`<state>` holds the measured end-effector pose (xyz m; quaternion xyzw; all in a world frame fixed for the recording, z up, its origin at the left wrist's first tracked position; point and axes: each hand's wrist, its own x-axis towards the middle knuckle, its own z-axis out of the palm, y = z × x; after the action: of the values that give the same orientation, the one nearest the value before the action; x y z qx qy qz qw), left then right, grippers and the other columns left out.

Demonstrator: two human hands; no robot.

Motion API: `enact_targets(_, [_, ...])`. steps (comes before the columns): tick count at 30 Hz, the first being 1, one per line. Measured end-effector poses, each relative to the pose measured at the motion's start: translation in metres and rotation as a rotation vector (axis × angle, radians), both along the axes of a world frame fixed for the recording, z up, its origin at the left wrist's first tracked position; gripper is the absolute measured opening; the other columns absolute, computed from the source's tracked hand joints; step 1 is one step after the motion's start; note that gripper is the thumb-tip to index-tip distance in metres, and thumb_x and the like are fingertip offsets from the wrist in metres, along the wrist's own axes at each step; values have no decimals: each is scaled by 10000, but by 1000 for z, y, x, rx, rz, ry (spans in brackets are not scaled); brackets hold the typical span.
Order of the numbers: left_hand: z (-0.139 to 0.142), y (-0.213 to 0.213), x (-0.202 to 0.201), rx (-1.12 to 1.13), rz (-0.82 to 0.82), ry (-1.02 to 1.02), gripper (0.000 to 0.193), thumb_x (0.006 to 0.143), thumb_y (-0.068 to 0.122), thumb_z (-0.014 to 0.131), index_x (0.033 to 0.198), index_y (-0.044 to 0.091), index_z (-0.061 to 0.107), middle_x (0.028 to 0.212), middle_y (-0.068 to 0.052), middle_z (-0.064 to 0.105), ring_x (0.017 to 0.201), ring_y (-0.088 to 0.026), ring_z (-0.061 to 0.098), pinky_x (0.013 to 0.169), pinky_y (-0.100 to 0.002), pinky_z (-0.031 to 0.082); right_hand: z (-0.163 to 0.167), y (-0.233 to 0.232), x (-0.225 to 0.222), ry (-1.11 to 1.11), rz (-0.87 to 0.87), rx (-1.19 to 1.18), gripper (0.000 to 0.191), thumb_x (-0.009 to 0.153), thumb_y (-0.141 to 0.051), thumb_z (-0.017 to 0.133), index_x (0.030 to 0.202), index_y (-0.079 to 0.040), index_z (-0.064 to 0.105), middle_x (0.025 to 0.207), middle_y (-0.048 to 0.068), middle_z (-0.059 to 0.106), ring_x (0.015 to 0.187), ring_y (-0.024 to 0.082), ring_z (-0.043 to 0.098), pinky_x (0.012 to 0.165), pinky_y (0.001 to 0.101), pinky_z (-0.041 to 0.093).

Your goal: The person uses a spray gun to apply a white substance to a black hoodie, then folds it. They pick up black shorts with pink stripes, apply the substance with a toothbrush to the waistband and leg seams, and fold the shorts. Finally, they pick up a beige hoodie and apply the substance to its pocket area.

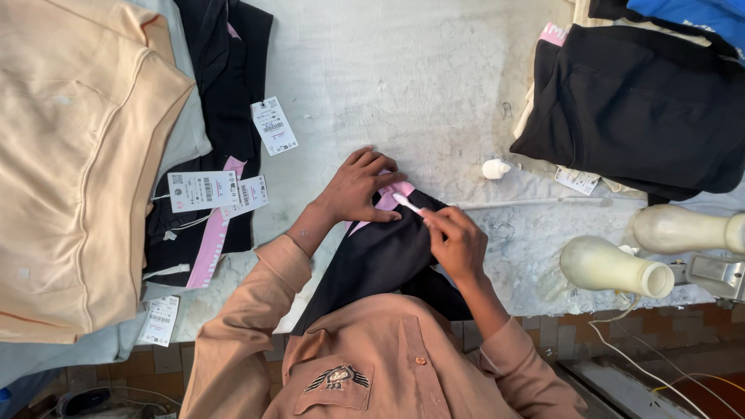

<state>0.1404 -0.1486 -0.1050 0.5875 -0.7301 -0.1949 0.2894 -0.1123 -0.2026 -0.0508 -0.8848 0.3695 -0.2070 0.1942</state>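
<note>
Gripped between thumb and fingers of the right hand is a small white stick-like tool, its tip laid against the pink band of a black garment. The right grip is clenched on that tool. The left hand lies flat, fingers spread, pressing the pink band down on the bench; its grip is released, holding nothing, only pinning the cloth.

The garment lies directly under both hands, at the near edge of the bench, trailing down toward the person's brown shirt.

Judgement on progress: work on this piece appears to be mid-course, with the tool applied at one spot of the band. What the tool leaves on the cloth cannot be made out.

Left of the grip, a heap of black-and-pink garments with white tags lies beside a stack of peach garments. Right of the grip and well apart, a folded black pile lies on the bench. Whether either is finished stock cannot be told. Near the right hand stand a small white cap-like object and cream plastic bottles on their sides.
</note>
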Motion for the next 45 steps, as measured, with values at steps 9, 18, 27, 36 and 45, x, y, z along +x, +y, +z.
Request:
enact_targets(9, [-4, 0, 3, -15, -16, -25, 875, 727, 752, 693, 1346, 134, 691, 1263, -68, 627, 1256, -268, 551, 1246, -508, 266, 0, 1, 0, 39, -59, -46, 289, 867, -22, 760, 1075, -212, 824, 857, -4, 715, 713, 188, 689, 615, 333, 532])
enact_targets(18, [-3, -2, 4, 31, -4, -29, 787, 827, 707, 635, 1355, 125, 669, 1246, -83, 623, 1257, -275, 536, 1229, -502, 255, 3, -3, 5, 47, -155, -166, 241, 872, -23, 766, 1059, -168, 810, 906, 27, 710, 773, 222, 705, 648, 350, 539])
enact_targets(27, [23, 17, -90, 43, 755, 227, 310, 899, 234, 724, 1194, 149, 683, 1196, -46, 647, 1185, -289, 587, 1025, -415, 448, 24, -2, -4, -235, -157, 43, 175, 980, -40, 738, 1153, -45, 758, 1000, 92, 709, 886, 227, 705, 766, 335, 548])
enact_targets(36, [8, 13, -108, -20, 891, -10, 667, 727, 464, 847, 1255, 99, 668, 1280, -68, 605, 1255, -297, 529, 1120, -499, 340, -3, 3, 1, -130, -16, 170, 193, 932, -53, 761, 1124, -65, 775, 956, 91, 717, 844, 213, 718, 697, 327, 563])
enact_targets(45, [-2, 20, -94, 86, 854, -76, 910, 638, 612, 862, 1395, 159, 640, 1521, -93, 499, 1494, -335, 350, 1242, -618, 146, -14, -3, 5, -34, 66, 121, 239, 878, -67, 805, 1097, -163, 805, 849, 18, 695, 717, 175, 684, 637, 321, 523])
